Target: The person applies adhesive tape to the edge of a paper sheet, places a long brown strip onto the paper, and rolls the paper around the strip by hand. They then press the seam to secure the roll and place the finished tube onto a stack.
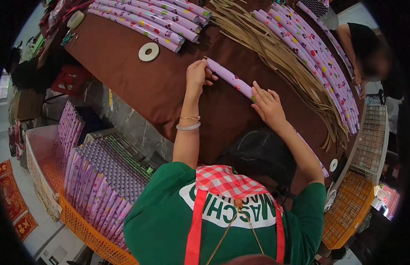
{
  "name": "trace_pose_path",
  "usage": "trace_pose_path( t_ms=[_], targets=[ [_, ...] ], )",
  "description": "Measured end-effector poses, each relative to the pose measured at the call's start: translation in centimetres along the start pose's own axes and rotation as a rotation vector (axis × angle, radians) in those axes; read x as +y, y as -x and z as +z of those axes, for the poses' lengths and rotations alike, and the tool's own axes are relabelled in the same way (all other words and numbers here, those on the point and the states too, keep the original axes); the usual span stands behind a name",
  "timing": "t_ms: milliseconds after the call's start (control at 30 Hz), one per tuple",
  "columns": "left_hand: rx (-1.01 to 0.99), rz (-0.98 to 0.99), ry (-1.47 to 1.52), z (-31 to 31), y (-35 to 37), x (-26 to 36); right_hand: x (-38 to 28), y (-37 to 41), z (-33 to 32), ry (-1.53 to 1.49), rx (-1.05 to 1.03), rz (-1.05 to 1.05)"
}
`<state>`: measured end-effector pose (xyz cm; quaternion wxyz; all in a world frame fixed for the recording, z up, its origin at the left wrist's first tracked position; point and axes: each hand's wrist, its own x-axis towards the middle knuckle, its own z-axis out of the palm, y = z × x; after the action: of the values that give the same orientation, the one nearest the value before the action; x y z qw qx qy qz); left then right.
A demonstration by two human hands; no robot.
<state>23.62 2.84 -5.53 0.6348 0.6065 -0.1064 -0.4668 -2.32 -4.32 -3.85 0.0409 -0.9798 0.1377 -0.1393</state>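
Observation:
A pale purple patterned paper tube [231,80] lies at a slant on the brown cloth-covered table [165,95]. My left hand [199,75] has its fingers curled and closed at the tube's upper-left end; a small tan bit shows at that tip. My right hand [267,104] rests over the lower-right end, its fingers stretched out flat, hiding that end. Beyond my hands is a bundle of long brown paper strips [275,51]. Similar tubes lie in one pile [147,24] at the far left and another pile [308,62] to the right.
A white tape roll [149,52] lies on the table. An orange basket [97,234] packed with upright tubes stands at left. Another person's arm [347,46] reaches in at the far right, above stacked crates [349,207]. A black stitched item [258,148] sits before my chest.

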Motion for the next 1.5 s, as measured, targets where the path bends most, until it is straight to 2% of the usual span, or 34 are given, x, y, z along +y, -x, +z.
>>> trace_pose_path(
  t_ms=[200,267,333,433,533,867,933,967,1200,1300,1367,1500],
  targets=[
    [0.027,-0.022,0.077,0.1,0.4,0.7,0.0,-0.1,0.0,-0.017,0.013,0.008],
    [-0.003,0.081,-0.131,0.3,0.4,0.4,0.0,-0.2,-0.4,-0.027,-0.001,0.018],
    [0.017,0.132,-0.152,0.6,0.4,0.0,-0.2,-0.1,-0.7,-0.029,-0.015,0.032],
    [0.032,0.158,-0.172,0.6,0.3,0.0,-0.4,-0.6,-0.8,-0.246,0.006,0.127],
    [0.050,0.141,-0.192,0.8,0.2,-0.1,0.0,-0.5,-0.8,-0.148,-0.044,0.074],
    [0.065,0.160,-0.195,0.9,0.1,-0.3,0.5,-0.2,-0.7,-0.197,-0.065,0.058],
    [0.054,0.166,-0.190,0.8,-0.3,-0.6,0.0,-0.5,-1.0,-0.356,-0.061,0.179],
    [0.055,0.165,-0.201,0.8,-0.4,-0.7,0.4,-0.2,-0.7,-0.281,-0.076,0.131],
    [0.074,0.175,-0.224,1.1,-0.2,-0.5,0.8,-0.2,-0.5,-0.270,-0.078,0.082],
    [0.079,0.188,-0.209,1.2,0.0,-0.3,0.5,-0.3,-0.4,-0.288,-0.034,0.073],
    [0.065,0.186,-0.195,1.1,-0.2,-0.5,0.3,-0.4,-0.6,-0.297,-0.026,0.150],
    [0.066,0.179,-0.195,1.2,0.1,-0.2,0.1,-0.6,-0.7,-0.213,-0.025,0.109]
  ],
)
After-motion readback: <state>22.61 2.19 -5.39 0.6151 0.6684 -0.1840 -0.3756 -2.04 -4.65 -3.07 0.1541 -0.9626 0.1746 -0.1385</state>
